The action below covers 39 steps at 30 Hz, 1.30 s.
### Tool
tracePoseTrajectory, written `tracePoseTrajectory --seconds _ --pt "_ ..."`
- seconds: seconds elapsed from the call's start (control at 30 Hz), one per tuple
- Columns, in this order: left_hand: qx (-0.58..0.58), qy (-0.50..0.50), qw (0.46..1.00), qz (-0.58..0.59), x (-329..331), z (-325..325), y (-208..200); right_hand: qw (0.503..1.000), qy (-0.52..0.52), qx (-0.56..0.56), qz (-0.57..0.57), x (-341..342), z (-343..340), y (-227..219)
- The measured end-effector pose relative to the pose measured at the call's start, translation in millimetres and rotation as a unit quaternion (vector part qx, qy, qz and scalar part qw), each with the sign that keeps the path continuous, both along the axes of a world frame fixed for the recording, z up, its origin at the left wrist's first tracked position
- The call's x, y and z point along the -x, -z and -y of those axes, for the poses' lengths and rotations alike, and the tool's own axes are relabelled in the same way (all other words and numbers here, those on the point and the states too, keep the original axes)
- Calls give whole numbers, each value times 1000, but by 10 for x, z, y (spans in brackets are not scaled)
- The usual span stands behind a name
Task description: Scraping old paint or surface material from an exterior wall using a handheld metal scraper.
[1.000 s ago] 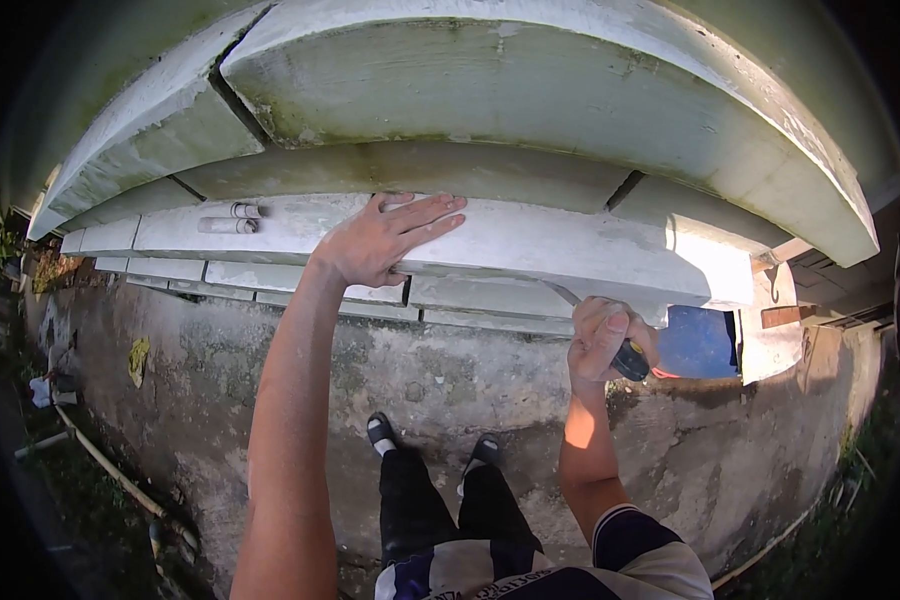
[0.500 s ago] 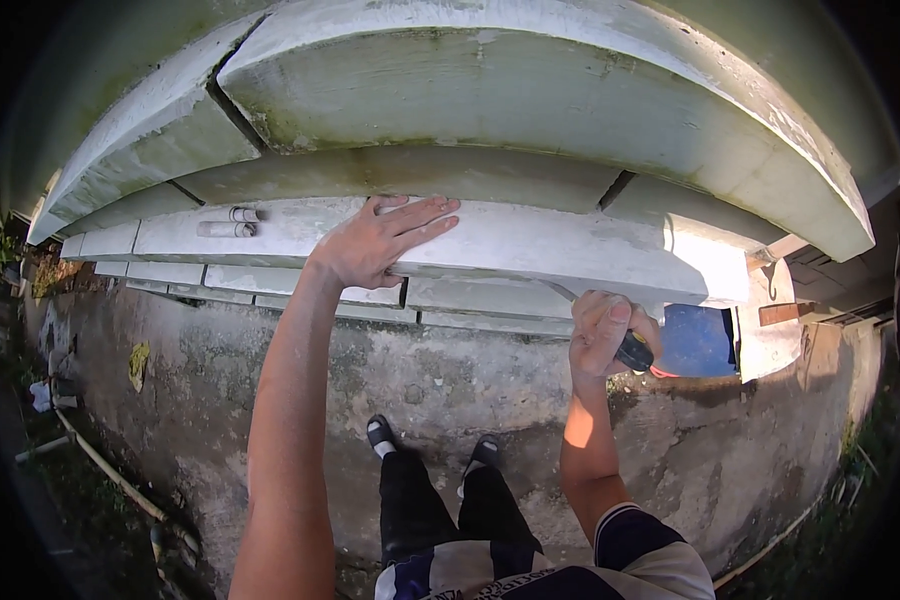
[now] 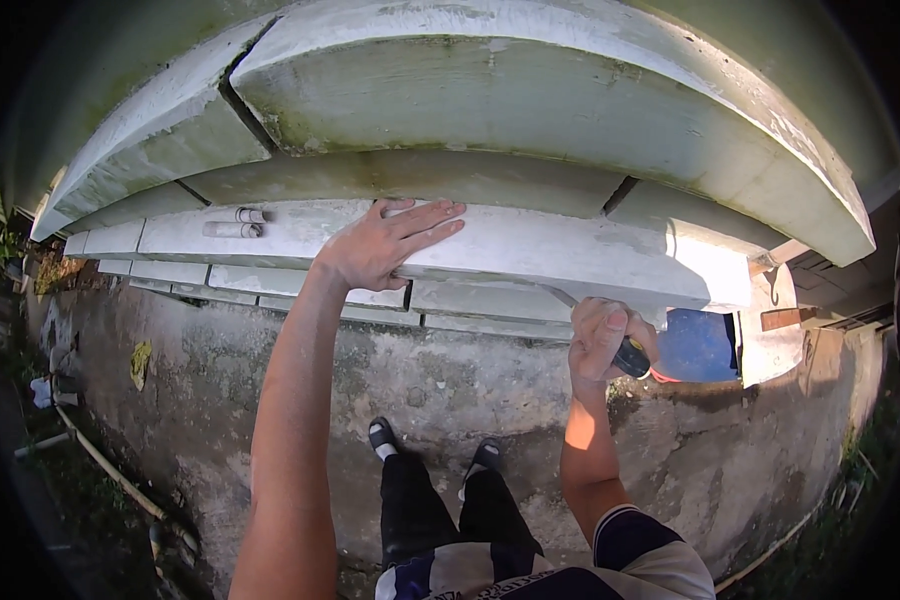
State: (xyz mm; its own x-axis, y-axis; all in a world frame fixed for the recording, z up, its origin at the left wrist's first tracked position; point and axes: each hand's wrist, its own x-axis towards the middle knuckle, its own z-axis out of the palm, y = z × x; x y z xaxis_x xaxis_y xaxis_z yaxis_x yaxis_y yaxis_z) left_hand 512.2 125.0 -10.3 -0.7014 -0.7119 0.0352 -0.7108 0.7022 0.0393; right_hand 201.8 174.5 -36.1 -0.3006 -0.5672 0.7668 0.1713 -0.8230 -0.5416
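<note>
My left hand (image 3: pixel 385 245) lies flat on the chalky white top of a long slab (image 3: pixel 550 238), fingers stretched to the right and thumb down over its front edge. At the slab's front face, my right hand (image 3: pixel 610 340) is closed round a bladed hand tool (image 3: pixel 631 357). Its black-and-yellow handle sticks out from the fist, and a thin, slightly curved metal blade reaches left beneath the slab's edge. Whether the blade touches the slab is unclear. Two short pale rolled pieces (image 3: pixel 234 230) rest on the slab to the left.
A larger greenish slab (image 3: pixel 490 95) overhangs behind, with dark gaps between sections. More pale slabs sit lower in front. At right are a blue container (image 3: pixel 698 345) and a pale sheet (image 3: pixel 767 345) with a hook and brown block. Stained concrete floor (image 3: pixel 210 400) lies below; a pipe (image 3: pixel 115 475) runs left.
The view has shifted slightly. My left hand keeps its place on the slab, while the tool's handle in my right hand has turned a little.
</note>
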Motion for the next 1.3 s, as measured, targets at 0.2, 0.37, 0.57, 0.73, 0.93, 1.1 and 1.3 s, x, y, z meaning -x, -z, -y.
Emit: tracePoseTrajectory --seconds 0.2,0.37,0.57,0.73,0.93,1.1,1.3 --pt "3 0 1000 3 3 -28 19 996 75 -10 -49 -92 -115 -107" --pt "13 -2 1000 16 45 -30 29 998 47 -19 -35 -60 -84 -32" --pt "7 5 1000 -2 -3 19 29 996 68 -11 -50 -25 -34 -39" --pt "4 -3 1000 11 5 19 35 998 61 -25 -18 -57 -15 -55" --pt "4 -1 1000 17 7 26 15 993 94 -55 -33 -107 -26 -45" --pt "6 -4 1000 12 36 10 29 996 79 -21 -43 -17 19 63" --pt "9 -1 1000 17 25 23 57 991 100 -42 -80 5 -8 -28"
